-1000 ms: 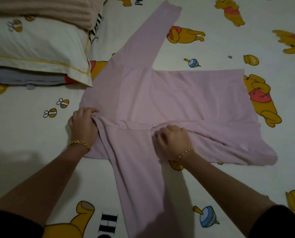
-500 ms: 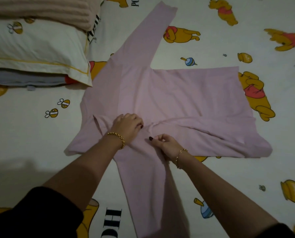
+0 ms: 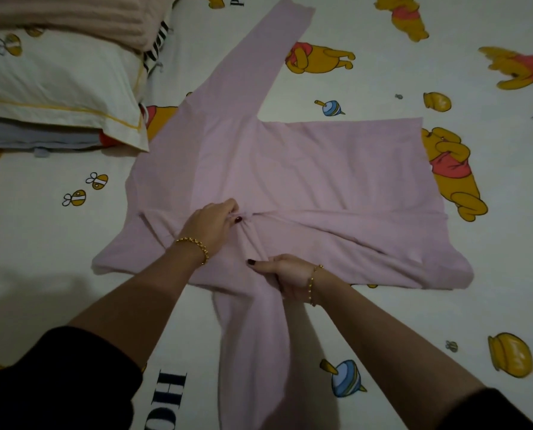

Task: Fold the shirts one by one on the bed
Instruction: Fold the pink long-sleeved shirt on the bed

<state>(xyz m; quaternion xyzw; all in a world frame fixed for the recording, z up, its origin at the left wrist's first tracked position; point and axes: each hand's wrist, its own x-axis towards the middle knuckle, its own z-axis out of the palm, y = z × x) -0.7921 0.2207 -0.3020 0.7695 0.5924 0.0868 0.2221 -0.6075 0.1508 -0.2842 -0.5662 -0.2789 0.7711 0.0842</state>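
Both hands have a closed grip on a pink long-sleeved shirt [image 3: 305, 169] spread on the bed [image 3: 414, 321]. The left hand [image 3: 211, 225] pinches a bunch of cloth at the middle of the fold line that runs across the shirt's body, thumb and fingertips together on the fabric. The right hand [image 3: 285, 276], a little nearer the person, has its fingers curled round the top of the near sleeve [image 3: 252, 352], which trails toward the camera. The far sleeve [image 3: 259, 57] lies flat, pointing away toward the top of the view, beside a pillow [image 3: 57, 88]. A second ago the left hand was out at the shirt's left edge and the right hand rested on the middle. Both have since shifted, and the cloth between them has gathered into creases. That suggests the side fold is set and the near sleeve is next to be laid over the body. This shirt is only partly folded.
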